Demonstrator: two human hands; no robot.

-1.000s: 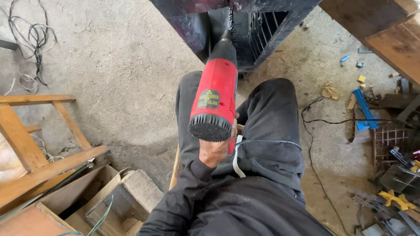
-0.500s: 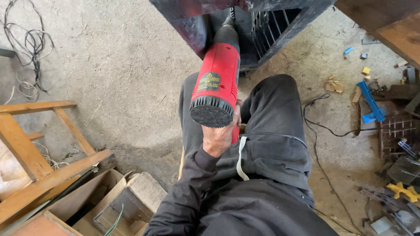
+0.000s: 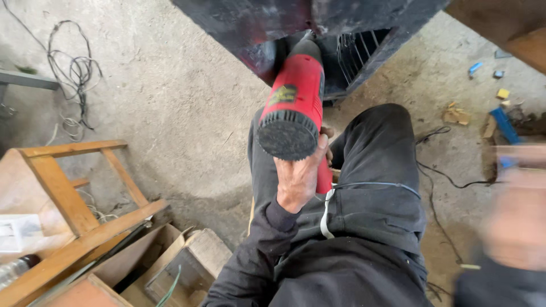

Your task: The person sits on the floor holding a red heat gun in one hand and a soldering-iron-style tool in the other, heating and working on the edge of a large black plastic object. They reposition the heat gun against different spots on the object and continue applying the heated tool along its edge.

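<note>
l hand (image 3: 298, 179) grips red heat gun (image 3: 293, 108), nozzle at black panel (image 3: 284, 20).

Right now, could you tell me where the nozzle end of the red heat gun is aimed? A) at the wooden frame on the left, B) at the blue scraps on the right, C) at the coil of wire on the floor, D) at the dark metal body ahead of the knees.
D: the left hand holds the red heat gun with its nozzle against the dark metal body beside a grille.

Right hand (image 3: 520, 219) a blur at the frame edge; heat gun (image 3: 296, 108) nozzle hidden.
</note>
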